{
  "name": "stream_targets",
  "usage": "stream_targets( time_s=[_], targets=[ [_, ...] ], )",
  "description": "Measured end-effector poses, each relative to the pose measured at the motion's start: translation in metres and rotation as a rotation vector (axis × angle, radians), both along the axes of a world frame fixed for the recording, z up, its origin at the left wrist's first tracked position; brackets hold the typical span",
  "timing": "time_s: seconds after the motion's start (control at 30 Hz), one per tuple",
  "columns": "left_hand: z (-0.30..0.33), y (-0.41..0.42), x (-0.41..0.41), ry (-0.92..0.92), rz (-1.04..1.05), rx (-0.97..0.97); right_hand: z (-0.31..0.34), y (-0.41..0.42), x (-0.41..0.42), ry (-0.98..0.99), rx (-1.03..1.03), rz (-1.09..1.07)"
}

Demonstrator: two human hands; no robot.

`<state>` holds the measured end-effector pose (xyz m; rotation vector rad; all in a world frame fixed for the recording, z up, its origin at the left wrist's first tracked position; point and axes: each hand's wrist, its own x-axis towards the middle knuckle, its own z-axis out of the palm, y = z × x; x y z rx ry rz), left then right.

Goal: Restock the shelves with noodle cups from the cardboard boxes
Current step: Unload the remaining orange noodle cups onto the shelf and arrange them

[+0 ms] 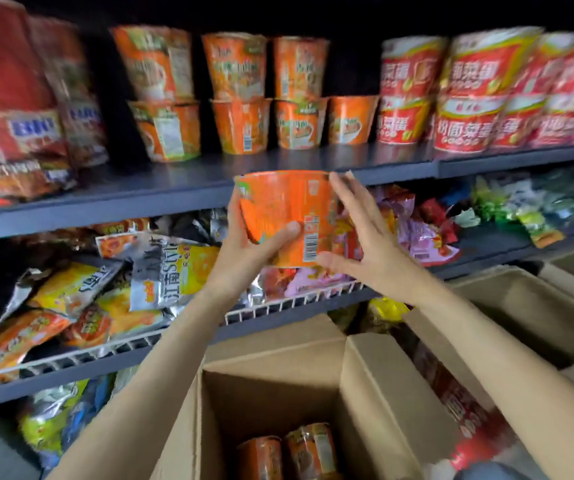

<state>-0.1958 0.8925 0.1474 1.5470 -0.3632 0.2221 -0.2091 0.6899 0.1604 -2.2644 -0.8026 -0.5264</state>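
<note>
hands: left [244, 251] grips orange cup [285, 216], right [361, 244] flat alongside | probably just below shelf edge [174, 199]

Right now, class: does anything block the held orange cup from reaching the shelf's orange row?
Nothing visible does. The orange cup, held in the left hand, sits below the shelf, whose front strip is bare.

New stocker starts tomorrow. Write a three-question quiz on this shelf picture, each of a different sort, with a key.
1. True or false: the orange noodle cup already stands on the shelf.
2. The shelved orange cups are stacked how high? A) one B) two C) three
3. Fill in: the left hand grips the cup; the right hand's fingers are ____.

Key: 1 false; 2 B; 3 straight.
</note>
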Motion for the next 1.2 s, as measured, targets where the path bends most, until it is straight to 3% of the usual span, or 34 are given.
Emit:
stream_targets(
  time_s=[0.1, 0.27, 0.37, 0.43, 0.53, 0.6, 0.67, 0.87, 0.97, 1.03, 1.13, 1.2],
  targets=[
    [0.031, -0.035, 0.019, -0.173, 0.025, 0.059, 0.016, -0.004, 0.010, 0.058, 0.235, -0.015],
    [0.064, -0.093, 0.071, -0.353, -0.075, 0.041, 0.047, -0.030, 0.066, -0.060, 0.575, -0.196],
    [0.079, -0.103, 0.108, -0.465, -0.057, 0.156, 0.062, -0.057, 0.105, -0.040, 0.700, -0.183],
    [0.086, -0.097, 0.134, -0.529, 0.098, 0.405, 0.069, -0.074, 0.133, -0.079, 0.662, -0.215],
    [0.091, -0.080, 0.165, -0.453, 0.413, 1.001, 0.085, -0.090, 0.180, -0.141, 0.630, -0.277],
    [0.091, -0.077, 0.173, -0.351, 0.431, 1.333, 0.099, -0.095, 0.213, -0.163, 0.621, -0.322],
    [0.092, -0.079, 0.178, -0.396, 0.419, 1.570, 0.114, -0.094, 0.244, -0.172, 0.631, -0.358],
    [0.099, -0.078, 0.188, -0.518, 0.366, 1.691, 0.132, -0.078, 0.330, -0.107, 0.552, -0.460],
    [0.094, -0.075, 0.191, -0.581, 0.381, 1.661, 0.125, -0.078, 0.351, 0.033, 0.316, -0.629],
    [0.092, -0.073, 0.194, -0.605, 0.387, 1.631, 0.113, -0.080, 0.348, -0.017, 0.131, -0.709],
    [0.090, -0.070, 0.195, -0.599, 0.395, 1.600, 0.093, -0.086, 0.344, -0.143, -0.022, -0.609],
    [0.088, -0.070, 0.191, -0.597, 0.410, 1.582, 0.087, -0.092, 0.340, -0.051, -0.128, -0.499]
  ],
)
